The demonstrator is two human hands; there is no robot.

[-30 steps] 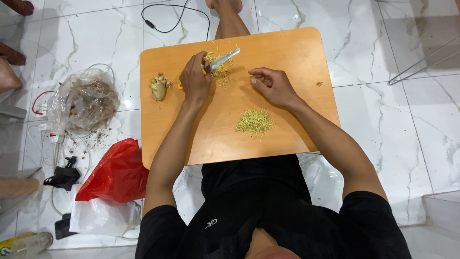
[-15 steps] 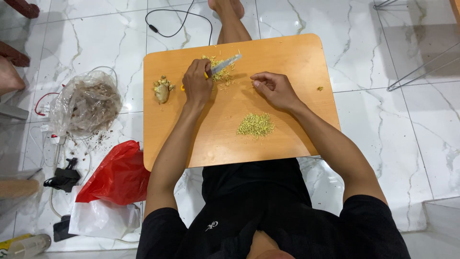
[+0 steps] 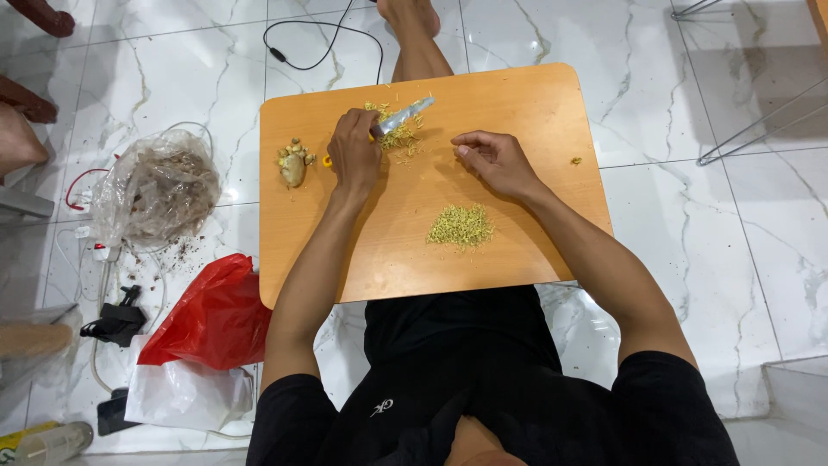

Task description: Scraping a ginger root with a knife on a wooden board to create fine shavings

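Two bare hands, steel knife [image 3: 404, 115], shredded yellow ginger [image 3: 460, 225], smooth wooden board [image 3: 526, 95].

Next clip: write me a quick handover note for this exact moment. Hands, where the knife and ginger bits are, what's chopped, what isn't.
Left hand grips the knife, blade lying over the loose shreds at the far side of the wooden board.
Right hand holds nothing and rests on the board beside those shreds.
Done: a finely chopped pile sits nearer the body.
Left: the whole ginger piece lies uncut to the left; the shreds by the blade look coarser than the pile.
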